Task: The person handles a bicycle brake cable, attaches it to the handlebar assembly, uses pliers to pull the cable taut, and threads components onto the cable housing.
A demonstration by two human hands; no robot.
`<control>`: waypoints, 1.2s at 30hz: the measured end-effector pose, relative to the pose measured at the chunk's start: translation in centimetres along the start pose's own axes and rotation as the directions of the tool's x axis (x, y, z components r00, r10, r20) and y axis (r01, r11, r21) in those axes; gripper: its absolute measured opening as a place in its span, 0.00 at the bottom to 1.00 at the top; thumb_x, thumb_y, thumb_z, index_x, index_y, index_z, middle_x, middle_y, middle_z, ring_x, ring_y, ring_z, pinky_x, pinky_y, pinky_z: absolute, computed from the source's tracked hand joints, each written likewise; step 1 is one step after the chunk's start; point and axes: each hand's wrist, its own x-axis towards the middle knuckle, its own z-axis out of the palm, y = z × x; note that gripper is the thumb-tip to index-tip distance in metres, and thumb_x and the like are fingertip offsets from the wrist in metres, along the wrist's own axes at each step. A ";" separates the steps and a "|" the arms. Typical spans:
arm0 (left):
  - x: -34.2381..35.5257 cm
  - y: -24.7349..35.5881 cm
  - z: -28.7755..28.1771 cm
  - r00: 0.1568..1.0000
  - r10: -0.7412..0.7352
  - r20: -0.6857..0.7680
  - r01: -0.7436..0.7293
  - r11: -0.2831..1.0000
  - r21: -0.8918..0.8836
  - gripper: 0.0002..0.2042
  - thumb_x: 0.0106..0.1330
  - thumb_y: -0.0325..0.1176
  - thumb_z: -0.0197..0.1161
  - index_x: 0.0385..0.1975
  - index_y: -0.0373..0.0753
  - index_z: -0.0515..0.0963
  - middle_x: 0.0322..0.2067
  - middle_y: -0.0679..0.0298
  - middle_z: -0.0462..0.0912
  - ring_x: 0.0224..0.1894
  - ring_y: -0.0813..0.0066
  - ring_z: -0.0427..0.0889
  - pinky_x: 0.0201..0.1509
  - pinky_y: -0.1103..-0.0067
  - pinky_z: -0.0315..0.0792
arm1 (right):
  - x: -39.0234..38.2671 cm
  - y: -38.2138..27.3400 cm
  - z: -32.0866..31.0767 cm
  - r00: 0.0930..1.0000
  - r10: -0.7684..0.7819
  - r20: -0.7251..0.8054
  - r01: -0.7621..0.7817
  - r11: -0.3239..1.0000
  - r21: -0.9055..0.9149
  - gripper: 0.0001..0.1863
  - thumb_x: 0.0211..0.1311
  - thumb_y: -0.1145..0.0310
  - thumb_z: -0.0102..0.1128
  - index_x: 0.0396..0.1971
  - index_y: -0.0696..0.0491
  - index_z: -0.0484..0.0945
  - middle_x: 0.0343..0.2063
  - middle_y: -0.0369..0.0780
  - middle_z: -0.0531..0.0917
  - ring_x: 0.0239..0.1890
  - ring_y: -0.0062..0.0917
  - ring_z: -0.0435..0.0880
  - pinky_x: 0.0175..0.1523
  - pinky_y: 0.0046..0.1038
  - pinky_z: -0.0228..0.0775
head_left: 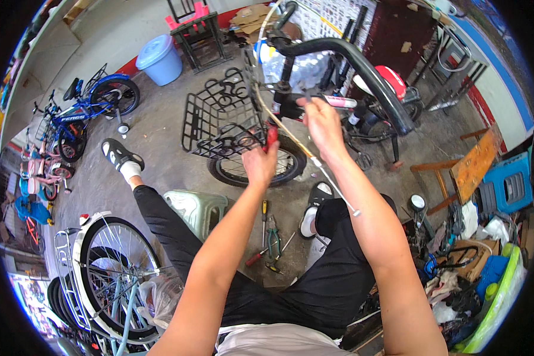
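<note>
A small bicycle stands in front of me, with a black handlebar [353, 52], a black wire basket [197, 118] and a front wheel [219, 173] below it. My left hand [260, 165] is closed around a red handle [272, 136] beside the basket's lower right corner; the rest of that tool is hidden. My right hand [323, 123] is closed in a pinch near the bicycle's frame, just right of the head tube. What its fingers hold is too small to make out. A pale cable [299, 144] loops down from the handlebar between my hands, its loose end over my right forearm.
Between my feet lie screwdrivers [264, 216] and green-handled pliers [272, 237], beside a grey-green plastic stool [199, 204]. A wheel of another bicycle [89, 249] stands at left. A wooden chair [471, 166], a blue stool [510, 184] and clutter fill the right.
</note>
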 end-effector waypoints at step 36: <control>4.1 -1.7 -3.1 0.930 0.132 0.343 -0.041 0.964 -0.262 0.40 0.67 0.47 0.72 0.73 0.32 0.65 0.50 0.35 0.85 0.54 0.44 0.87 0.56 0.63 0.78 | -1.7 7.6 5.6 0.920 0.267 0.288 -0.166 0.929 -0.330 0.18 0.63 0.63 0.55 0.45 0.60 0.83 0.35 0.53 0.88 0.42 0.48 0.89 0.48 0.46 0.79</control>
